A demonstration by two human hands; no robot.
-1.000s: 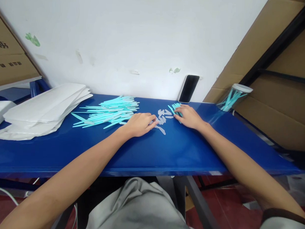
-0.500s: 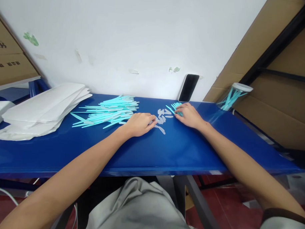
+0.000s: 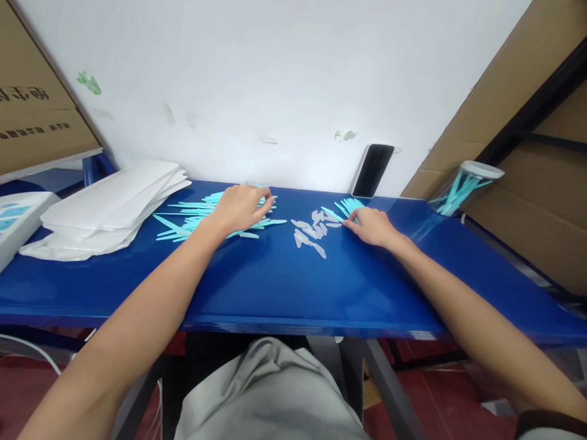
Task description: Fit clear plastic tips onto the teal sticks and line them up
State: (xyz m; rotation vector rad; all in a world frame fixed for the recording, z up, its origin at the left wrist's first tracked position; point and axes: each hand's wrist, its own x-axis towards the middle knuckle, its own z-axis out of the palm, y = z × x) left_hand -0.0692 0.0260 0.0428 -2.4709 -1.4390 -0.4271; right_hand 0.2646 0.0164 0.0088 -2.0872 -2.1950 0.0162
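Observation:
My left hand is over the large heap of thin turquoise sticks, many with pale ends. Its thumb and index finger are apart at the heap's right side, and no stick shows clearly between them. My right hand is closed at the fingertips on a turquoise stick. This stick points left, beside a smaller fan of turquoise sticks lying behind the hand. Small translucent whitish pieces lie scattered on the blue table between my hands.
A stack of white padded sheets or bags and a white tray with blue pieces are at left. A phone leans against the wall. A clear jar of turquoise sticks lies tilted at right, near cardboard.
My left hand has moved left from the whitish pieces to the large heap, and the pieces now spread further left. My right hand stays by the small fan, with a stick at its fingertips.

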